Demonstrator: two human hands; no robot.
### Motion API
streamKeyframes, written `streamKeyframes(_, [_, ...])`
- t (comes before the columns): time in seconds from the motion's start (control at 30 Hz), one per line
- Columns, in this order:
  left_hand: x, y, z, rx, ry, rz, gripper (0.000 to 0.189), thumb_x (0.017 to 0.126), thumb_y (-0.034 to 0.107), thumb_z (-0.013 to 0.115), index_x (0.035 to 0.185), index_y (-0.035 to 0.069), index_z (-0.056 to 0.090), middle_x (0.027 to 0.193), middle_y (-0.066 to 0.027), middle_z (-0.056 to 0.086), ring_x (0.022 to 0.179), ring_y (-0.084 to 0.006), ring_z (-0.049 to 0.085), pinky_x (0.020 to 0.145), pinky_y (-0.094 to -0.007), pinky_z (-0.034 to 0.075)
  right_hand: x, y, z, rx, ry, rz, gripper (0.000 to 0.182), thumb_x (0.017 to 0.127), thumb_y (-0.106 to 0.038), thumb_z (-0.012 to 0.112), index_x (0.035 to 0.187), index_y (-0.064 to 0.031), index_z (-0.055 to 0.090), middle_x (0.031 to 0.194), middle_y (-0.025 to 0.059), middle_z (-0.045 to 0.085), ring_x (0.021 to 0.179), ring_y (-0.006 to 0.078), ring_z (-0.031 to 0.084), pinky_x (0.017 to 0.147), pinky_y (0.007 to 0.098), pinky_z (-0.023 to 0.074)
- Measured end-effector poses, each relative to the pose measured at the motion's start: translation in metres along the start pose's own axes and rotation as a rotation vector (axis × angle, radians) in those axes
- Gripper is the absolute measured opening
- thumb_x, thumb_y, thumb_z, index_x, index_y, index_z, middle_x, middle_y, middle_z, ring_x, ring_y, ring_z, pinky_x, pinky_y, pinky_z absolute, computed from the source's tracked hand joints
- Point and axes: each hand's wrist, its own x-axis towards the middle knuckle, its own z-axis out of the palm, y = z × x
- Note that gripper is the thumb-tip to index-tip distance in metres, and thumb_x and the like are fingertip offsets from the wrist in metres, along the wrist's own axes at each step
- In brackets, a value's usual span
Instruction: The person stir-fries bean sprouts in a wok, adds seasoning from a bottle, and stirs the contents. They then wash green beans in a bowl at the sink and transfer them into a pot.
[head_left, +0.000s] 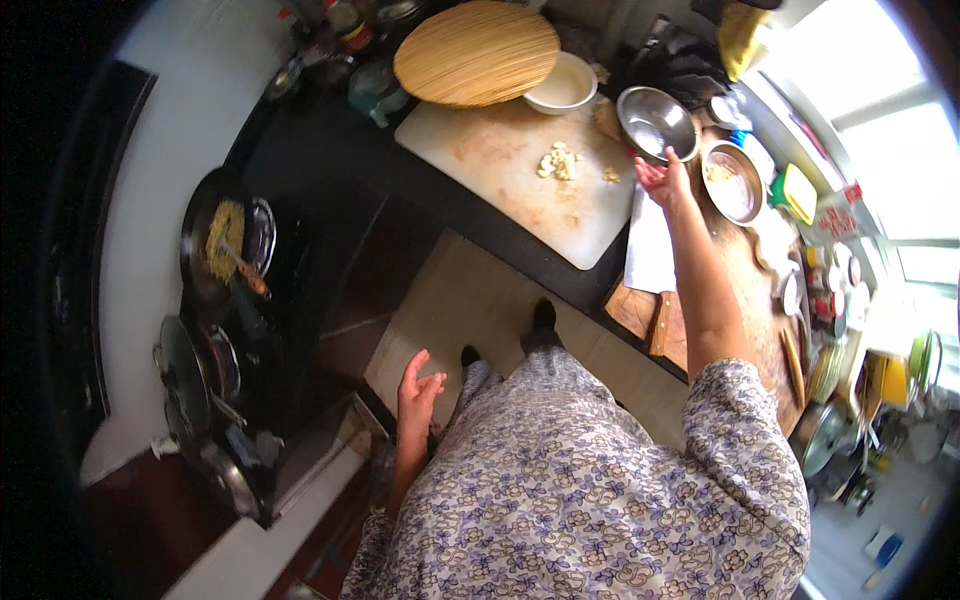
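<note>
My right hand (663, 177) is at the near rim of a steel bowl (655, 121), thumb at the edge and fingers under or beside it. The bowl looks tilted; whether it is lifted cannot be told. My left hand (420, 390) hangs before my body over the floor, fingers apart, holding nothing. Left of the bowl, pale peeled pieces, perhaps garlic, (559, 163) lie on a white cutting board (517, 180), with a small chopped heap (611, 175) beside them. A cleaver (649, 244) with a wooden handle rests on a wooden board (634, 307) below my right wrist.
A round woven lid (477, 54) partly covers a white bowl (564, 84). Another metal bowl (733, 184) stands right of my forearm, near jars (827, 304) by the window. At left, a wok (217, 240) holds yellowish food and a wooden-handled utensil; a lidded pot (182, 375) is nearby.
</note>
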Motion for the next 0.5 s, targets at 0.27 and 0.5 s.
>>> streamKeyframes(0.27, [-0.039, -0.068, -0.014, -0.317, 0.329, -0.072, 0.036, 0.089, 0.014, 0.05, 0.124, 0.004, 0.045, 0.117, -0.009, 0.051, 0.088, -0.0144, 0.055, 0.072, -0.0262, 0.044, 0.046, -0.004, -0.005, -0.261, 0.024, -0.177, 0.026, 0.084, -0.004, 0.032, 0.105, 0.0063, 0.043, 0.083, 0.0185, 0.057, 0.063, 0.0273, 0.06, 0.056, 0.0353, 0.0557])
streamKeyframes(0.5, [-0.024, -0.127, -0.021, -0.387, 0.215, 0.019, 0.034, 0.089, 0.016, 0.053, 0.121, 0.004, 0.047, 0.108, -0.0067, 0.058, 0.081, -0.0138, 0.058, 0.068, -0.0264, 0.046, -0.063, 0.051, -0.025, -0.29, -0.259, -0.254, 0.01, 0.083, -0.014, 0.051, 0.078, -0.0067, 0.047, 0.069, 0.0067, 0.053, 0.059, 0.0171, 0.054, 0.047, 0.0269, 0.0453])
